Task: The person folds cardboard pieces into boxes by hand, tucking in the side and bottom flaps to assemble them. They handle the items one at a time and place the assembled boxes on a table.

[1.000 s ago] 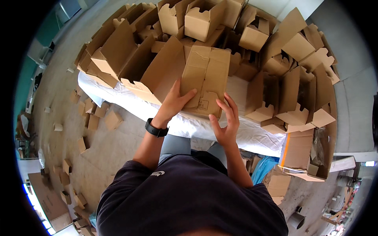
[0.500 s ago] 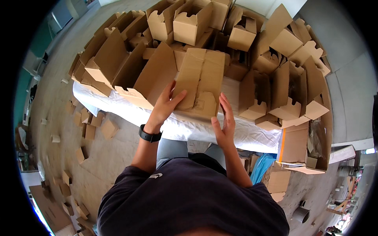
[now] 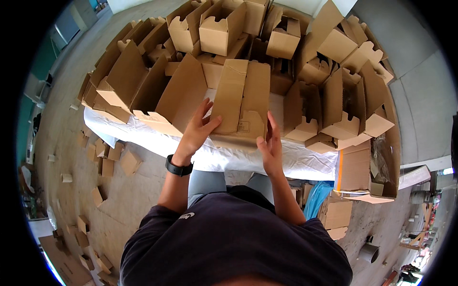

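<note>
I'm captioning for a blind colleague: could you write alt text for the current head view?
A closed cardboard box is between a person's left grip and right grip. Open cardboard boxes crowd beside and beyond it on a white cloth; smaller boxes lie scattered on the floor.

The left arm (image 3: 172, 193) is slanting forward and rightward; its hand (image 3: 192, 136) is holding its fingers slightly spread, thumb pointing inward. The right arm (image 3: 287, 202) is slanting forward and leftward; the right hand (image 3: 272, 151) is holding its thumb apart from its forward-pointing fingers.
</note>
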A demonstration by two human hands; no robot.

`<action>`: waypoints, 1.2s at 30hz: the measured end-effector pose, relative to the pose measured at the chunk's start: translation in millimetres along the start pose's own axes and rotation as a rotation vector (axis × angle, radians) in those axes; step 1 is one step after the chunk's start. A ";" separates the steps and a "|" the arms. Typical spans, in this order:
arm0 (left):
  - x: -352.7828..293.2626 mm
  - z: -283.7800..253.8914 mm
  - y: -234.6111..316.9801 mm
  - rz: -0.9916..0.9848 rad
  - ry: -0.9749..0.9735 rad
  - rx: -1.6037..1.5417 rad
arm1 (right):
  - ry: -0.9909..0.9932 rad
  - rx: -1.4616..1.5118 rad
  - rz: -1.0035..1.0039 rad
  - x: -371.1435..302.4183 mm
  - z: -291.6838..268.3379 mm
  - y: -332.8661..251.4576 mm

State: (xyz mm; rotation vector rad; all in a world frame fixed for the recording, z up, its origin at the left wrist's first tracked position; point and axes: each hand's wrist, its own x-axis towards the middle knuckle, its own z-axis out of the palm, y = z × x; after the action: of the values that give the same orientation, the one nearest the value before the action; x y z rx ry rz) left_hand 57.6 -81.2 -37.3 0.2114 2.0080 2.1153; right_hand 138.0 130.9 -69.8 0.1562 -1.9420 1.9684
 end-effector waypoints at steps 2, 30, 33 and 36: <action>1.0 6.2 2.9 0.164 0.024 0.277 | -0.018 -0.075 -0.024 0.2 2.6 2.1; 2.0 -8.1 4.2 0.189 0.000 0.333 | -0.088 0.105 -0.006 -1.9 9.1 -3.7; -4.6 -2.6 9.6 0.136 -0.039 0.366 | -0.074 0.059 0.001 -0.7 9.7 -11.3; -12.2 3.3 22.7 0.206 0.002 0.423 | -0.075 0.078 -0.009 1.0 8.8 -16.4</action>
State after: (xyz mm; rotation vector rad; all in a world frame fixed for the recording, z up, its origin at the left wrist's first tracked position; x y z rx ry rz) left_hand 68.9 -82.2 -14.0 0.5024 2.5103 1.7637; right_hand 141.0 122.2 -53.6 0.2628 -1.9073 2.0615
